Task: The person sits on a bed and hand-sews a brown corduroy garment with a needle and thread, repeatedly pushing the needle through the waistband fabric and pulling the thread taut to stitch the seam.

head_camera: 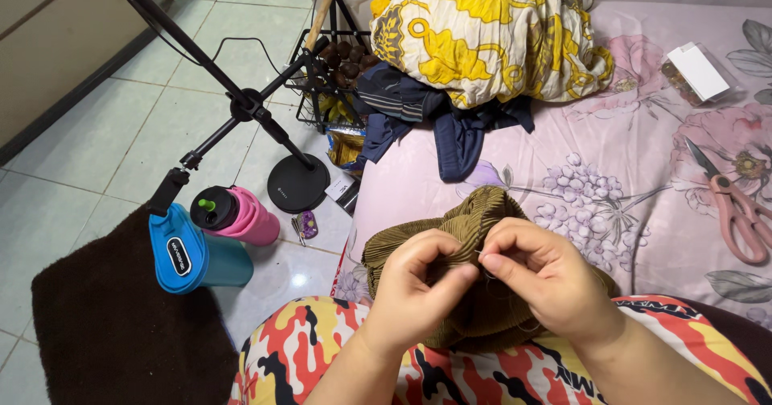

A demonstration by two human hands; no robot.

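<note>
Both hands pinch together on the olive ribbed fabric, left hand bunching, right hand seemingly mid-stitch; next wants a steady pull through.

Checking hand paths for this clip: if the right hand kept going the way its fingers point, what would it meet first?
The left hand; the right hand points leftward and their fingertips already nearly touch over the olive corduroy fabric.

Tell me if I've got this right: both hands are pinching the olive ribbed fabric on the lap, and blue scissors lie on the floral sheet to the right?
Nearly. In the head view the scissors on the floral sheet are pink, not blue. The rest holds: the left hand and right hand pinch the olive ribbed fabric on the lap.
</note>
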